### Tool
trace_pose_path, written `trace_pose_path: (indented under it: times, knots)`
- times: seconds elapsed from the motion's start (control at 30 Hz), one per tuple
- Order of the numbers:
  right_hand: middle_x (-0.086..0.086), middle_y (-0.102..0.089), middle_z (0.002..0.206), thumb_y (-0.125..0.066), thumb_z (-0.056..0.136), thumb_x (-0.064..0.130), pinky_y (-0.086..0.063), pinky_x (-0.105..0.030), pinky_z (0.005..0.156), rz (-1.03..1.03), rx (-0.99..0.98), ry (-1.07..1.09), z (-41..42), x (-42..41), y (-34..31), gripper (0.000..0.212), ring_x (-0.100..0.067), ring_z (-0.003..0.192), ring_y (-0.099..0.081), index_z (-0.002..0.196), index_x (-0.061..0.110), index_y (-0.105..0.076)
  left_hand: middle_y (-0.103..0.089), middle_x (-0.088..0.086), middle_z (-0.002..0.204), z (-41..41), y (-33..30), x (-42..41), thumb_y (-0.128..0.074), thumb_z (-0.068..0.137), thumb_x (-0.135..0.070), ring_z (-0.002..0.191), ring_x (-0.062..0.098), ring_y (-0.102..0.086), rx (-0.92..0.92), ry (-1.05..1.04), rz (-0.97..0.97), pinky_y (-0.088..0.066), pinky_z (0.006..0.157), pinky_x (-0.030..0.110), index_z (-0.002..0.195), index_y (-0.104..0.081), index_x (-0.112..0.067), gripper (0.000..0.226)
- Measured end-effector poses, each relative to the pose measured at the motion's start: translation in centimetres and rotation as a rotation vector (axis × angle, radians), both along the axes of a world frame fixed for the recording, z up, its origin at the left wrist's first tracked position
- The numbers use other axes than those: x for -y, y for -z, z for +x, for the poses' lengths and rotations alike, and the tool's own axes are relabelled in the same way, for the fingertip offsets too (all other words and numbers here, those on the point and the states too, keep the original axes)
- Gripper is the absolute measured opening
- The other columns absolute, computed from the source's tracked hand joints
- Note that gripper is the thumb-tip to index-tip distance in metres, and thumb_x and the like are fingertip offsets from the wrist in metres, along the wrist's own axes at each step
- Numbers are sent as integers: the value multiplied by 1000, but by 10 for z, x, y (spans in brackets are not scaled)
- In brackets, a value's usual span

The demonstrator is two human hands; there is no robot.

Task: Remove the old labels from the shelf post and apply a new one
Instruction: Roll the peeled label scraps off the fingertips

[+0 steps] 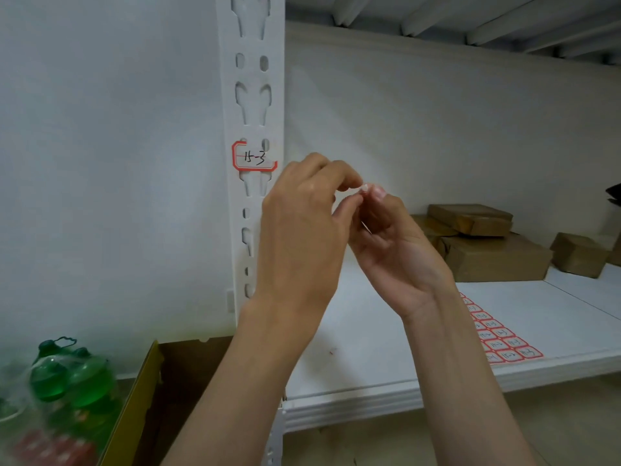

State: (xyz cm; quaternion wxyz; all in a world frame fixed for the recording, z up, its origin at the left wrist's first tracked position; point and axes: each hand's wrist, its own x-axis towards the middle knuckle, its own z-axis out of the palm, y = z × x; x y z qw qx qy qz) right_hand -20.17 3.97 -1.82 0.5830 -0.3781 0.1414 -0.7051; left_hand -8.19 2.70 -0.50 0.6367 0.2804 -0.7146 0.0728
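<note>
Both hands, left hand (302,230) and right hand (396,250), pinch a white scrap (364,188), we think balling it. Torn label (253,158) remains on post (250,105).

The scrap (364,188) pinched between both grips was too small to be identified. The label sheet (504,344) was partly hidden behind the right forearm. The green bottles (72,375) were blurred and cut off by the left edge.
</note>
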Motion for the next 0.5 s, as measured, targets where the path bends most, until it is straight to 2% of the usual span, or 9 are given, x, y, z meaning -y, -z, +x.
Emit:
trace_pose_path:
  times: [0.1, 0.23, 0.3, 0.5]
  knots:
    - [-2, -71, 90, -65, 90, 13, -56, -22, 83, 33, -25, 3, -5, -1, 2, 7, -12, 86, -70, 88, 10, -70, -72, -4, 85, 0, 3, 5, -76, 87, -14, 78, 16, -63, 4, -17, -26, -53, 71, 35, 89, -77, -16, 3]
    - [-7, -72, 103, -69, 84, 15, -55, -29, 97, 59, -25, -18, -8, 0, 2, 12, -16, 102, -69, 93, 8, -71, -74, -2, 85, -4, 8, 9, -75, 88, -18, 78, 18, -65, 9, -31, -87, -56, 68, 38, 91, -77, -14, 5]
    - [-9, -72, 107, -69, 84, 16, -54, -29, 100, 53, -33, -17, -9, 0, 2, 16, -17, 105, -68, 97, 7, -70, -74, -2, 84, -7, 11, 10, -75, 88, -17, 78, 18, -65, 3, -29, -93, -57, 67, 38, 91, -77, -14, 4]
    - [-7, -70, 101, -66, 90, 13, -57, -27, 91, 86, -98, 23, -7, 4, 8, 11, -12, 89, -70, 97, 6, -71, -70, -2, 73, -14, 20, 14, -75, 85, -16, 69, 20, -63, -48, -112, -32, -49, 65, 36, 79, -75, -14, 6]
